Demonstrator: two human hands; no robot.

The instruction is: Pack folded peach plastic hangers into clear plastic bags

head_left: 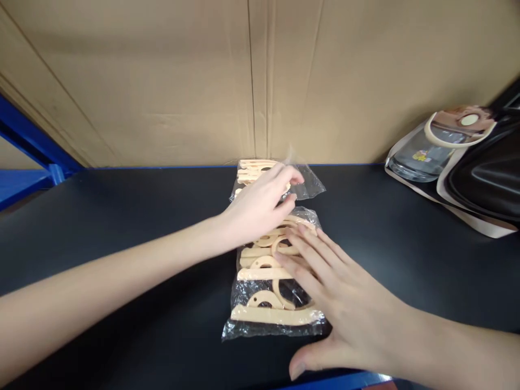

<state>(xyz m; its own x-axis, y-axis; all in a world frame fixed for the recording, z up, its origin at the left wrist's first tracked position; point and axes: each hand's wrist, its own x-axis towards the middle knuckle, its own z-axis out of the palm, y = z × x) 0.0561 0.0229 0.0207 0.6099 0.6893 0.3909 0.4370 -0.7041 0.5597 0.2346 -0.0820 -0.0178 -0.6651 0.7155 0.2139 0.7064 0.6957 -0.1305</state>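
Several cream-coloured hanger-like pieces in clear plastic bags (264, 314) lie in a column on the dark tabletop, from near the front edge back toward the middle. My right hand (341, 292) rests spread over the right side of the nearer bags, its thumb out on the bare table. Reaching over from the left, my left hand (264, 203) is above the rear bag (311, 181), with its fingers curved and apart; nothing shows between them. It hides part of the cream pieces there.
Cardboard (162, 86) stands along the table's back edge. At the right lie a clear bottle (422, 157) with a brown lid and a dark bag (487, 173) with pale straps. A blue metal frame (24, 135) is at the left.
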